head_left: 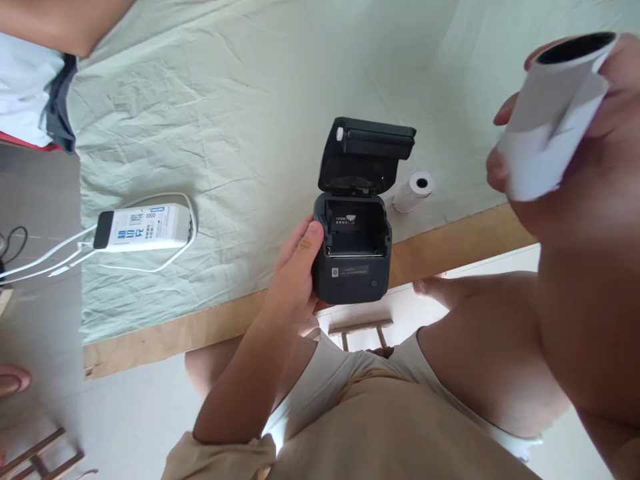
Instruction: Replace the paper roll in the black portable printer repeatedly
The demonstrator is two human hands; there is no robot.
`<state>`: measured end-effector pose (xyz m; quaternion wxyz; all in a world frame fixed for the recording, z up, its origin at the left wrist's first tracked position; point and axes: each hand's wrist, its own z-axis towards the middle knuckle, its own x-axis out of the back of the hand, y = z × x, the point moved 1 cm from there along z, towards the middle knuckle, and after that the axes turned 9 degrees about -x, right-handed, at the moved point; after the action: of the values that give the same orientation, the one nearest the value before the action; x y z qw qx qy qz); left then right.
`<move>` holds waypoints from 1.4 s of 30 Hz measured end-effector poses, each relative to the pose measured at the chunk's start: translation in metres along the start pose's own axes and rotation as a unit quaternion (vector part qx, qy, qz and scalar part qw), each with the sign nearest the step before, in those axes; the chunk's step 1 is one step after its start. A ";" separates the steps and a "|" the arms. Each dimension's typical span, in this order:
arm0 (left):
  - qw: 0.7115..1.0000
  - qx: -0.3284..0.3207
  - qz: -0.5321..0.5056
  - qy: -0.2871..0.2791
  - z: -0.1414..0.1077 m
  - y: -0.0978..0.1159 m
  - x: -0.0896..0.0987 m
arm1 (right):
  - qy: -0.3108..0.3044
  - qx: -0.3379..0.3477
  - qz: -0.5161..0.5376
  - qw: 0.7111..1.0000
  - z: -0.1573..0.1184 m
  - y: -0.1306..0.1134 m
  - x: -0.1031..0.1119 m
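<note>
A small dark label printer [354, 283] is gripped at its left side by my left hand [296, 273], near the table's front edge. Its black lid [367, 157] stands raised, and the paper bay behind the front panel holds no roll. At the upper right, close to the camera, my right hand [595, 147] has its fingers around a white paper roll [555, 127] with a dark hollow core. A loose end of paper shows on that roll. Beside the printer's right side, a smaller-looking white roll [413, 193] stands on the cloth.
A pale green cloth [240, 120] covers the table, with a bare wooden edge [175, 337] in front. On the left lies a white power bank [145, 227] with cables. Another person's arm [65, 20] reaches in at the upper left. A wooden stool [45, 460] is at the lower left.
</note>
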<state>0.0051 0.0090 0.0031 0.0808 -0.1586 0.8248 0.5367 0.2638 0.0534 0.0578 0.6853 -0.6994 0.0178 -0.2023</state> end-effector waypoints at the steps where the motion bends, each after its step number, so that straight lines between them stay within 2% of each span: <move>1: 1.000 0.003 -0.004 -0.009 0.001 0.000 0.000 | -0.004 -0.055 0.032 0.998 0.008 0.010 0.003; 3: 0.999 0.002 -0.014 -0.029 0.002 0.000 0.000 | 0.013 -0.088 0.036 0.995 0.020 0.030 0.006; 5: 0.999 -0.010 -0.023 -0.044 0.003 0.001 -0.001 | 0.014 -0.084 -0.035 0.996 0.024 0.046 0.006; 7: 0.998 -0.022 -0.027 -0.051 0.003 0.002 -0.004 | 0.013 -0.023 -0.161 0.987 0.021 0.054 0.006; 9: 0.998 -0.024 -0.024 -0.053 0.003 0.004 -0.006 | 0.006 0.061 -0.275 0.960 0.019 0.058 0.007; 11: 0.998 -0.019 -0.015 -0.051 0.002 0.005 -0.007 | 0.001 0.119 -0.331 0.936 0.019 0.060 0.007; 13: 0.999 -0.014 -0.004 -0.047 0.000 0.006 -0.008 | 0.009 0.115 -0.349 0.930 0.024 0.062 0.007; 16: 0.999 -0.003 0.003 -0.046 -0.002 0.008 -0.009 | 0.030 0.045 -0.385 0.921 0.028 0.063 0.005; 18: 0.999 0.005 0.002 -0.040 -0.002 0.008 -0.010 | 0.039 0.053 -0.391 0.918 0.022 0.056 0.005; 22: 1.000 -0.006 -0.009 -0.019 -0.002 0.007 -0.009 | 0.077 0.241 -0.346 0.903 -0.006 0.036 0.001; 25: 1.000 -0.011 -0.015 -0.016 -0.001 0.005 -0.009 | 0.018 0.306 -0.318 0.897 -0.019 0.036 -0.011; 28: 1.000 -0.009 -0.016 -0.020 0.000 0.003 -0.008 | -0.069 0.268 -0.341 0.899 -0.016 0.046 -0.023; 32: 0.999 -0.013 -0.027 -0.021 0.000 0.002 -0.007 | -0.107 0.165 -0.323 0.926 -0.010 0.053 -0.028; 35: 0.999 -0.020 -0.027 -0.036 0.000 0.002 -0.006 | -0.146 0.181 -0.275 0.933 -0.011 0.055 -0.031; 38: 0.998 -0.035 -0.027 -0.044 0.000 0.002 -0.006 | -0.130 0.227 -0.265 0.928 -0.014 0.059 -0.036; 42: 0.998 -0.028 -0.025 -0.043 0.000 0.002 -0.007 | -0.092 0.198 -0.289 0.932 -0.011 0.061 -0.039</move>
<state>0.0108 0.0110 0.0072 0.1249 -0.1584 0.8011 0.5635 0.2400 0.0508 -0.0113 0.7204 -0.5402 -0.2884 -0.3257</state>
